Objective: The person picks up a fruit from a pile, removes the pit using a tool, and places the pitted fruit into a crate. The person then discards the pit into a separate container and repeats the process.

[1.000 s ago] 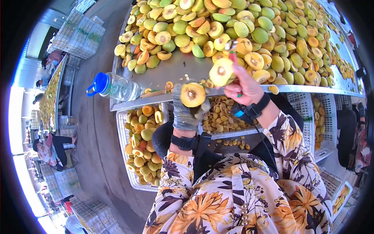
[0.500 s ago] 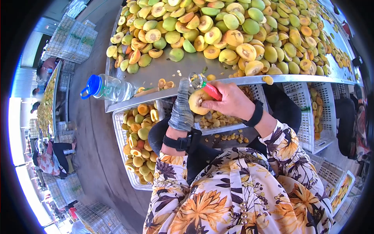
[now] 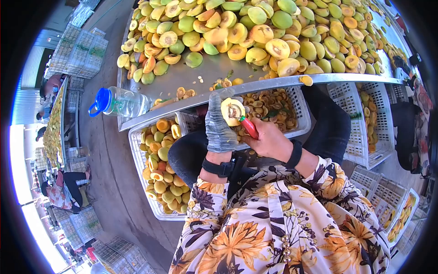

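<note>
My left hand (image 3: 220, 121), in a grey glove, holds a yellow peach half (image 3: 231, 109) with its cut face and brown centre turned up. My right hand (image 3: 273, 140) is closed round the red handle of a pitting tool (image 3: 249, 128). The tool's working end is at the fruit's cut face, mostly hidden. Below both hands is a white crate (image 3: 305, 108) with pit scraps in it. Left of my knee, another white crate (image 3: 137, 150) holds hollowed peach halves (image 3: 168, 187).
A metal table (image 3: 175, 77) bears a large heap of peach halves (image 3: 237, 34). A water bottle (image 3: 125, 101) with a blue cap lies at its left corner. More crates (image 3: 358, 121) stand at right. Co-workers (image 3: 66, 189) sit at far left, another at right.
The peach half, earlier touched by my right thumb, now sits in my left hand with its cut face up. The tool's looped end has come down onto it. The view has shifted slightly.
</note>
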A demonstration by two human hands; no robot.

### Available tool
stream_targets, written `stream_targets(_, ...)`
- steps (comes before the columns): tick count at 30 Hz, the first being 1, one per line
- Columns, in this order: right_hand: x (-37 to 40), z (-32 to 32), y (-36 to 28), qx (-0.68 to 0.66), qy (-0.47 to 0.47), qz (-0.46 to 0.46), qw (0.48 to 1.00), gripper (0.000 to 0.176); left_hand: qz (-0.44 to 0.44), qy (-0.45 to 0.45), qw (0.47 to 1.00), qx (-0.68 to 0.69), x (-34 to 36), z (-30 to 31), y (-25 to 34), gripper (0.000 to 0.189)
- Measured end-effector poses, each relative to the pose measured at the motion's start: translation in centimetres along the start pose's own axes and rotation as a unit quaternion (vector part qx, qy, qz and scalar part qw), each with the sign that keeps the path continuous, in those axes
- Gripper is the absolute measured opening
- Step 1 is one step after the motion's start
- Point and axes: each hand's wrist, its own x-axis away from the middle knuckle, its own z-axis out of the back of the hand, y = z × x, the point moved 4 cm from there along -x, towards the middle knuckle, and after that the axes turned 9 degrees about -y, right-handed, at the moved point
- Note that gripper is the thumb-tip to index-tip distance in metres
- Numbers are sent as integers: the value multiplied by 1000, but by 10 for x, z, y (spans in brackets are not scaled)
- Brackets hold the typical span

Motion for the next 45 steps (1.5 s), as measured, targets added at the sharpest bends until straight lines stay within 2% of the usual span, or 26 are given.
stream_targets(1,1,-1,-1,0,2,-2,1000,27,2,-1,1000,0,1,-2,-4,44)
stream_targets(3,3,-4,2,-43,0,-52,998,23,-53,31,997,-46,1,-4,-6,45)
stream_targets(4,5,-9,7,-44,1,-53,998,23,-51,31,997,-46,1,-6,-9,45)
stream_targets(6,7,-16,15,-54,36,-27,998,20,-127,39,986,-104,2,-11,-8,46)
stream_targets(7,9,-18,17,-55,37,-28,997,20,-125,39,986,-104,2,-10,-7,46)
stream_targets(10,9,-24,18,-50,14,-22,998,15,-2,2,998,-69,-2,-6,-5,41)
stream_targets(11,8,-22,19,-51,12,-22,998,15,-2,5,998,-68,-6,-2,3,41)
stream_targets(13,6,-18,17,-36,-23,12,999,17,179,-91,979,-29,-11,-1,2,48)
stream_targets(14,4,-16,17,-36,-23,14,999,17,184,-93,977,-53,-13,1,6,47)
stream_targets(17,0,-11,17,-3,-35,32,999,19,179,-66,976,-108,-13,-2,16,47)
stream_targets(19,-4,-7,16,-13,-49,4,999,19,150,-87,982,-74,-16,-2,11,48)
stream_targets(20,-5,-7,12,-13,-48,5,999,19,109,-69,991,-42,-16,-2,9,48)
stream_targets(21,-4,-9,9,-40,-29,-9,999,19,69,-50,996,-9,-15,-2,7,48)
stream_targets(23,-5,-10,9,-67,-10,-24,997,19,62,-46,997,-4,-12,-2,-1,50)
stream_targets(25,-5,-10,8,-31,35,23,999,22,-3,-17,1000,-3,-6,-11,-1,50)
stream_targets(26,-3,-10,8,-33,37,21,999,22,-1,-15,999,-30,-3,-10,-2,51)
stream_targets(28,1,-5,3,-83,19,-46,995,19,-9,-4,999,-34,-1,-12,-6,51)
stream_targets(30,1,-8,7,-84,37,-25,995,19,-52,25,997,-51,0,-13,-7,51)
stream_targets(33,6,-14,8,-58,51,-5,997,19,-80,10,992,-98,2,-17,-3,52)
stream_targets(34,8,-16,8,-30,47,-4,998,19,-37,-6,996,-81,1,-13,-1,51)
stream_targets(35,7,-16,10,-30,47,-4,998,19,-38,-5,996,-81,-1,-10,5,51)
stream_targets(37,5,-17,13,-13,3,20,1000,19,86,-80,992,-48,-5,-13,8,51)
stream_targets(38,5,-15,13,-13,2,21,1000,19,131,-89,987,-17,-8,-11,8,49)
stream_targets(41,0,-9,8,-30,-39,29,998,17,151,-78,984,-46,-12,-11,14,50)
stream_targets(43,-4,-2,8,-29,-49,39,998,15,134,-99,984,-65,-9,-14,17,49)
stream_targets(45,-4,7,1,-18,-57,58,997,14,35,-125,992,1,1,-24,22,46)
